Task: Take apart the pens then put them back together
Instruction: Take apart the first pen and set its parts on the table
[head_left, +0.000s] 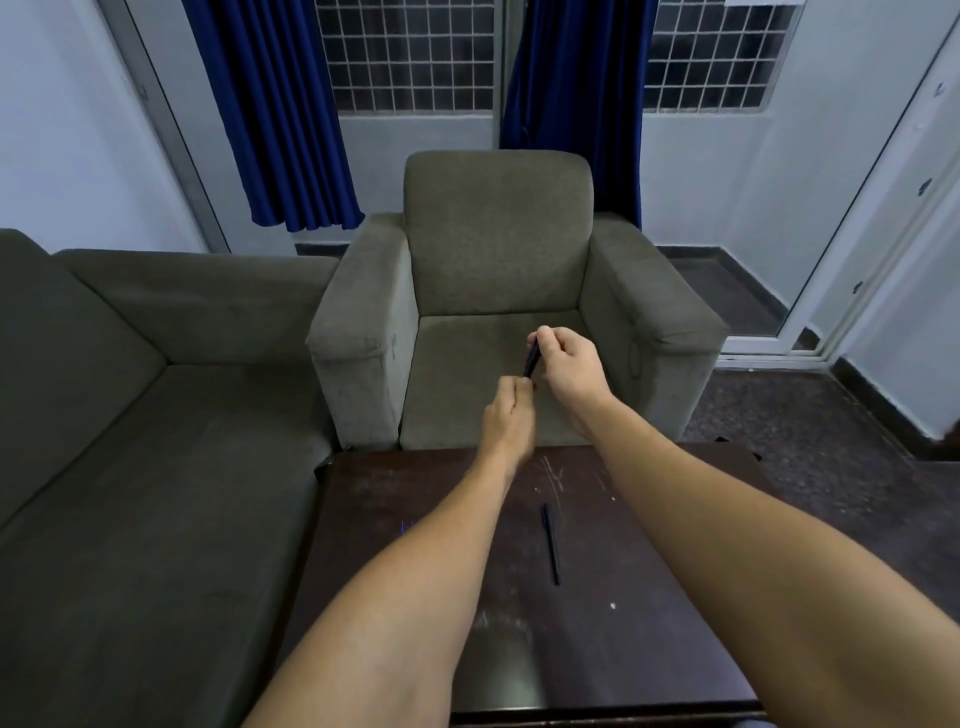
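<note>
The right hand (569, 358) pinches the top of one pen (532, 358) and the left hand (506, 415) pinches its bottom, probably mid-step; at 6 o'clock a second pen (550, 543) lies on the table (415, 519), seemingly whole

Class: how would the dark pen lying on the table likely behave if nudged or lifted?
The pen looks slim and round, so a sideways nudge would probably roll it on the flat table. Lying straight, it seems stiff, and likely light.
</note>
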